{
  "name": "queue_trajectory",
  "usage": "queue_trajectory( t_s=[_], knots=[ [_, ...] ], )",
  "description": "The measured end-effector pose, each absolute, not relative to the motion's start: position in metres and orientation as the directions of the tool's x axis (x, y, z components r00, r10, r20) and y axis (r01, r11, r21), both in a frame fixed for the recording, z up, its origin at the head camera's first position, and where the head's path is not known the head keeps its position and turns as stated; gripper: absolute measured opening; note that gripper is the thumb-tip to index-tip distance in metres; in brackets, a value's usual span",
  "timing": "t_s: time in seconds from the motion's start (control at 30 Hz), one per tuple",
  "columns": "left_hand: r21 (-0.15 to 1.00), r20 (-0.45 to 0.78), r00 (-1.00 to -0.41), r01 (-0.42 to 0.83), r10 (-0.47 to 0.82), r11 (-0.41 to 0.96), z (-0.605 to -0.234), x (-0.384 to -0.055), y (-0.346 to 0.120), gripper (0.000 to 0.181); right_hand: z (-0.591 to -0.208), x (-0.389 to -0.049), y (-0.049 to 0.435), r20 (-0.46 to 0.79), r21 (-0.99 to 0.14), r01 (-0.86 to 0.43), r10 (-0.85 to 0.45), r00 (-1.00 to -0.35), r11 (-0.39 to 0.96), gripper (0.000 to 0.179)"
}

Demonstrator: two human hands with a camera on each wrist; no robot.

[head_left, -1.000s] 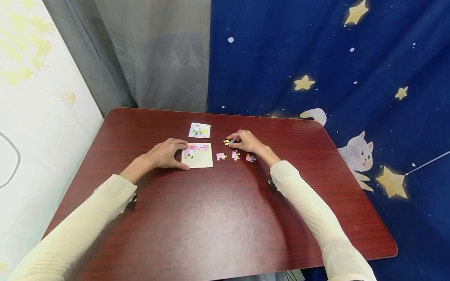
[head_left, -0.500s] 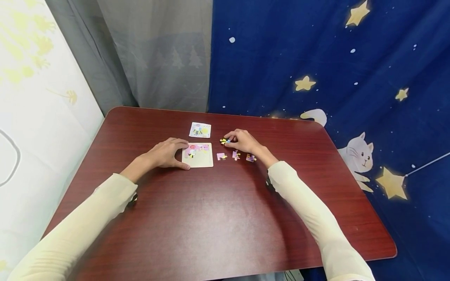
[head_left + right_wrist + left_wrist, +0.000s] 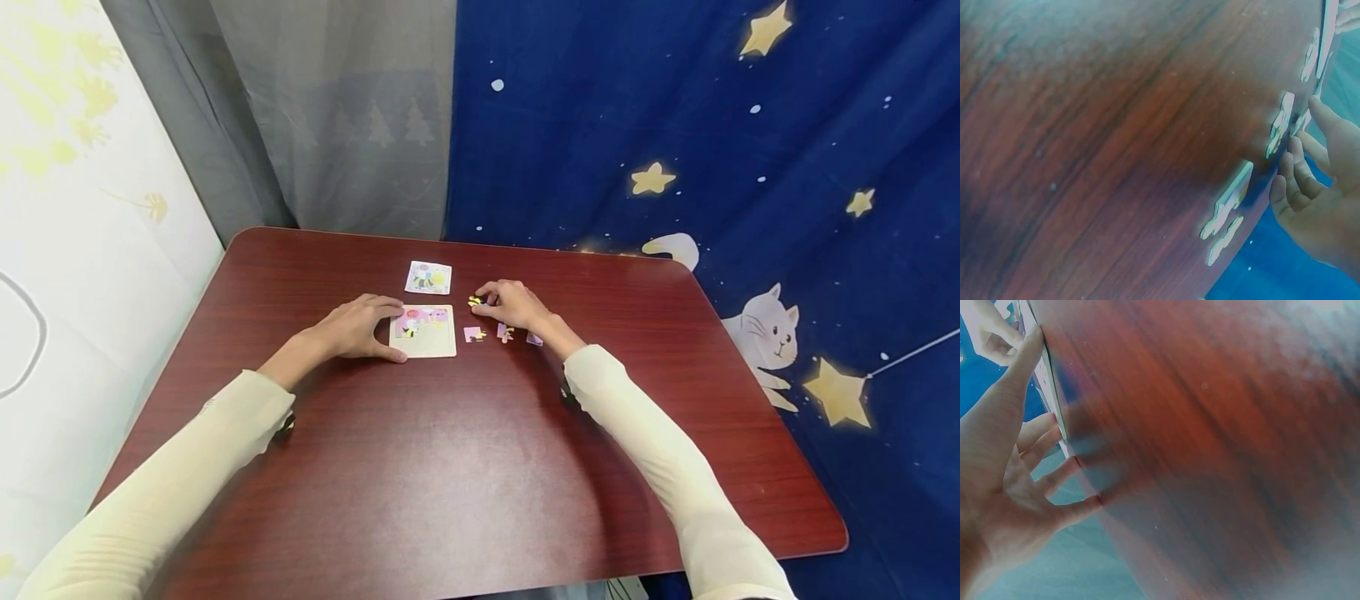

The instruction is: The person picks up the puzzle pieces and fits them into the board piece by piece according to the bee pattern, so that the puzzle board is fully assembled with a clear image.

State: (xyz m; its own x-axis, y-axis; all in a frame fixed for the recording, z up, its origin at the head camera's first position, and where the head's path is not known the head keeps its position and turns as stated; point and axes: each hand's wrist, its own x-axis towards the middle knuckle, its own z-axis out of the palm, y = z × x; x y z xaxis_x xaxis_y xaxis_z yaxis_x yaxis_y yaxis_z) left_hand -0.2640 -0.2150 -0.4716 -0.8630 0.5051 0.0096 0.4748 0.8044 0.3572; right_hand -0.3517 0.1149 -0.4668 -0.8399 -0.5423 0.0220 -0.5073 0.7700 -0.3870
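Note:
My left hand lies at the left side of a square puzzle tray. Its thumb is at the near left corner and its spread fingers are at the far left, touching the edge in the left wrist view. Pink puzzle pieces with a bee pattern fill the tray's upper part; pale board shows below. Right of the tray, my right hand pinches a yellow and black puzzle piece between thumb and index finger, low over the table. The hand partly covers this piece.
Loose pink puzzle pieces lie nearer me: one beside the tray, another to its right, and a third partly behind my right wrist. A picture card lies beyond the tray. Curtains hang behind the table.
My right hand has moved a little to the left with the yellow and black puzzle piece, closer to the tray. The left hand and the tray have stayed in place.

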Motion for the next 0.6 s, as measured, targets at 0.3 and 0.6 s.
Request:
queue_trajectory(
  t_s=[0.3,0.6],
  knots=[
    [0.355,0.011,-0.863,0.475,0.505,0.805,-0.4718,-0.2656,-0.2154,0.1,-0.4625,-0.358,0.1242,0.067,-0.424,-0.609,-0.648,-0.759,0.67,0.045],
    [0.354,0.002,-0.865,0.471,0.503,0.808,-0.4717,-0.2659,-0.2152,0.1,-0.4685,-0.3557,0.1213,0.047,-0.448,-0.592,-0.644,-0.764,0.669,0.042]
  ],
)
